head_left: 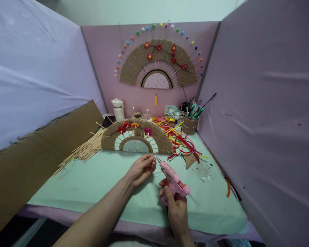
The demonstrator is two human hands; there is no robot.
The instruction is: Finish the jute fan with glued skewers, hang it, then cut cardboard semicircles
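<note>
pink and lilac fabric panels enclose a pale green work surface [98, 181] on three sides. on the rear panel hangs a finished woven fan [158, 61] with red flowers and a ring of coloured pompoms on sticks.

right hand [175, 205]: closed around the grip of a pink glue gun [173, 178], one finger at the orange trigger. the metal nozzle points up and left, toward the left fingertips. a clear glue stick projects from the rear of the gun.

left hand [142, 168]: fingers drawn together in a narrow pinch just beside the nozzle tip. whatever sits in the pinch is too small to tell.

behind both hands, an unfinished jute fan [137, 140] lies flat on the surface, carrying small red, orange and pink flowers. a bundle of bamboo sticks [79, 152] spreads out at its left side. a tangle of red and yellow pipe cleaners [181, 140] lies at its right. a white bottle [118, 109] and a tool cup [190, 123] stand near the rear panel. a brown cardboard sheet [36, 161] leans at the left.
</note>
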